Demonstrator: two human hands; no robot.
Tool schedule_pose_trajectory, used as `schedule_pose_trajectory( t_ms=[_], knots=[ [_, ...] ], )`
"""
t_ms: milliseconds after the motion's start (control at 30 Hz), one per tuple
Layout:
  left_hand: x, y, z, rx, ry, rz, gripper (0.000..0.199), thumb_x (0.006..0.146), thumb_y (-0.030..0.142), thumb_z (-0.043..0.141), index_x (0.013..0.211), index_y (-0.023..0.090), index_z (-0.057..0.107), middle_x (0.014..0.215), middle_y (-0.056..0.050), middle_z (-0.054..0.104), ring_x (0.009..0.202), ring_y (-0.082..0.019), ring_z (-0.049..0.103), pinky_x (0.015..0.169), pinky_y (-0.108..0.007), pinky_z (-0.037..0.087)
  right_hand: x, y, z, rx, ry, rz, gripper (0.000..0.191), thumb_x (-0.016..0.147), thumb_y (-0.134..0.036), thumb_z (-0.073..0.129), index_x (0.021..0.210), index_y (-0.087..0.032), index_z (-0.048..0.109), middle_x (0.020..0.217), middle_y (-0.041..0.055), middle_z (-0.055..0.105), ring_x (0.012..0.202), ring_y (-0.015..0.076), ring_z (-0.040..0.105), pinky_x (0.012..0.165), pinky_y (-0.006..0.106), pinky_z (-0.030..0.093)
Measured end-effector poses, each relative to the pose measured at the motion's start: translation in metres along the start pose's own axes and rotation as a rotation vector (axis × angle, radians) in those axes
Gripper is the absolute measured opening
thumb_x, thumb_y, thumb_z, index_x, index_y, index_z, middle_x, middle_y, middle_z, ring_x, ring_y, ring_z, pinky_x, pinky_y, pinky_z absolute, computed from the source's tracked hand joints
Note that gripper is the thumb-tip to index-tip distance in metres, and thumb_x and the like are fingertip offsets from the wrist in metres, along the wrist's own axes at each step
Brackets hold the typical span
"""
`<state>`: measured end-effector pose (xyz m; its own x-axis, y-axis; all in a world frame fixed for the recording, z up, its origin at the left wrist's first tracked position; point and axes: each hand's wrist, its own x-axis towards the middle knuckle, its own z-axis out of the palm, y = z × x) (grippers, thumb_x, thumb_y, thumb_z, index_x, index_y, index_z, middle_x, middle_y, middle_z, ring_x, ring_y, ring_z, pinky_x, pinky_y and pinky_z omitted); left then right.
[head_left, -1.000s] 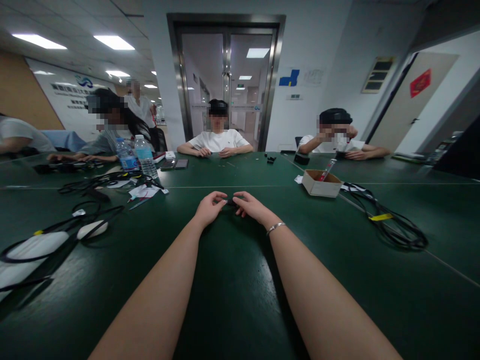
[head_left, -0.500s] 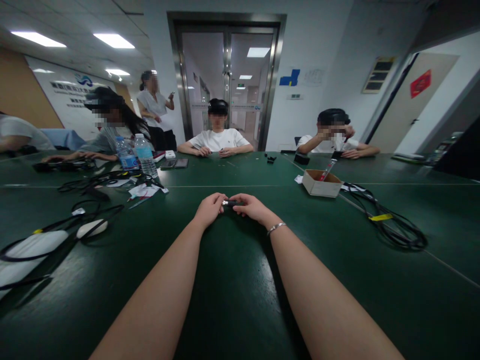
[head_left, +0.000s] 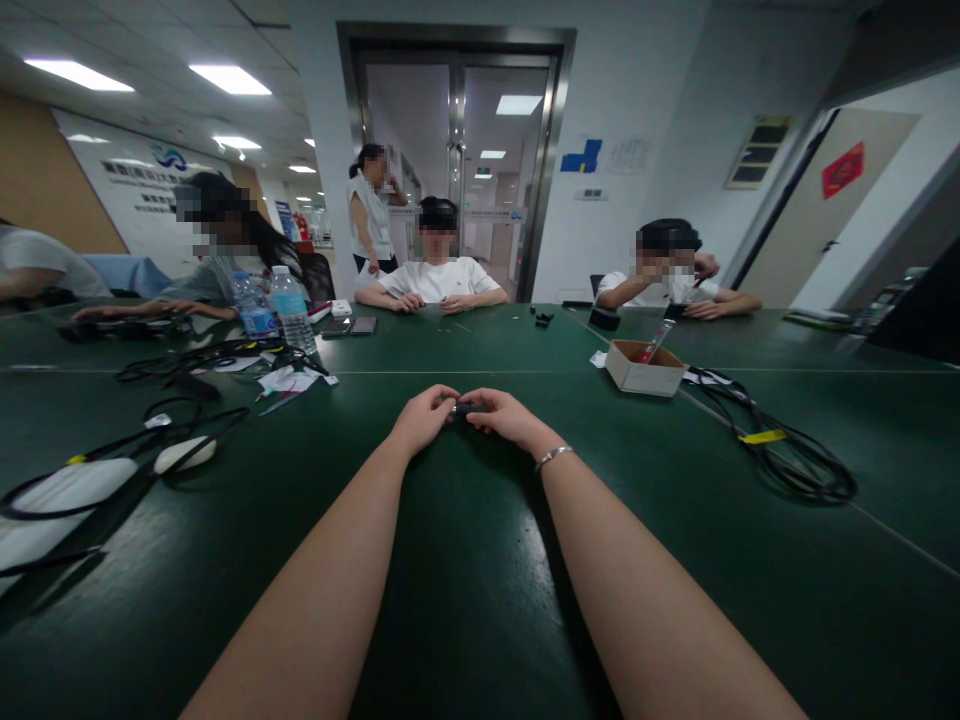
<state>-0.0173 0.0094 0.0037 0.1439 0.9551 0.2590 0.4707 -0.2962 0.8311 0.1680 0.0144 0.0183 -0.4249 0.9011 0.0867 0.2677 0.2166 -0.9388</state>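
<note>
Between my hands, just above or on the green table (head_left: 465, 560), is a small dark cylinder (head_left: 466, 408) with a silvery end at its left. My right hand (head_left: 506, 415) is closed on the black part, thumb and fingers pinching it. At the silvery end, my left hand (head_left: 422, 420) has its fingertips closed around it, covering most of that end. The exact kind of the cylinder cannot be made out. A silver bracelet (head_left: 553, 458) circles my right wrist.
Right of my hands stand an open box (head_left: 645, 378) with a red-and-clear item in it and a coiled black cable (head_left: 806, 465). Cables, a white mouse (head_left: 184, 456), paper scraps (head_left: 289, 382) and water bottles (head_left: 292, 312) lie or stand left. Several people sit around the table.
My left fingers have closed farther over the cylinder's silvery end, so less of it shows. My right hand stays nearly still. A standing person behind the table has moved to the right.
</note>
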Motion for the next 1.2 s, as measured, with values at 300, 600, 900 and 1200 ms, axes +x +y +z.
schedule_pose_trajectory(
  t_ms=[300, 600, 900, 1200],
  knots=[
    [0.0026, -0.0047, 0.001, 0.025, -0.008, 0.014, 0.026, 0.081, 0.035, 0.051, 0.1, 0.023, 0.064, 0.075, 0.0, 0.062, 0.066, -0.014, 0.056, 0.065, -0.025, 0.043, -0.0018, -0.004, 0.0011, -0.018, 0.003, -0.012, 0.03, 0.081, -0.001, 0.06, 0.107, -0.014, 0.063, 0.077, -0.0001, 0.06, 0.055, 0.0059, 0.052, 0.047, 0.013, 0.042],
    [0.0002, -0.0016, -0.0004, 0.014, 0.001, -0.008, 0.027, 0.081, 0.032, 0.046, 0.099, 0.023, 0.064, 0.076, 0.0, 0.061, 0.066, -0.014, 0.055, 0.064, -0.025, 0.043, -0.0017, -0.0039, 0.0019, 0.018, 0.015, 0.007, 0.03, 0.079, 0.0, 0.061, 0.105, -0.015, 0.064, 0.074, -0.0008, 0.06, 0.056, 0.0067, 0.053, 0.047, 0.014, 0.042],
    [0.0, -0.0007, 0.0, 0.006, 0.002, -0.015, 0.03, 0.085, 0.035, 0.04, 0.097, 0.023, 0.064, 0.075, 0.0, 0.061, 0.063, -0.014, 0.054, 0.062, -0.025, 0.043, -0.0008, -0.0026, 0.0007, 0.01, 0.01, -0.001, 0.03, 0.079, -0.001, 0.061, 0.106, -0.016, 0.064, 0.076, -0.0003, 0.061, 0.056, 0.0067, 0.053, 0.047, 0.014, 0.043],
    [-0.0014, 0.0011, -0.001, 0.036, 0.002, -0.019, 0.029, 0.084, 0.034, 0.041, 0.096, 0.024, 0.065, 0.073, 0.0, 0.06, 0.063, -0.014, 0.053, 0.059, -0.025, 0.04, -0.0012, -0.0038, 0.0016, 0.006, 0.011, 0.0, 0.031, 0.079, 0.001, 0.06, 0.106, -0.014, 0.063, 0.075, -0.0007, 0.06, 0.055, 0.0066, 0.053, 0.047, 0.014, 0.042]
  ],
)
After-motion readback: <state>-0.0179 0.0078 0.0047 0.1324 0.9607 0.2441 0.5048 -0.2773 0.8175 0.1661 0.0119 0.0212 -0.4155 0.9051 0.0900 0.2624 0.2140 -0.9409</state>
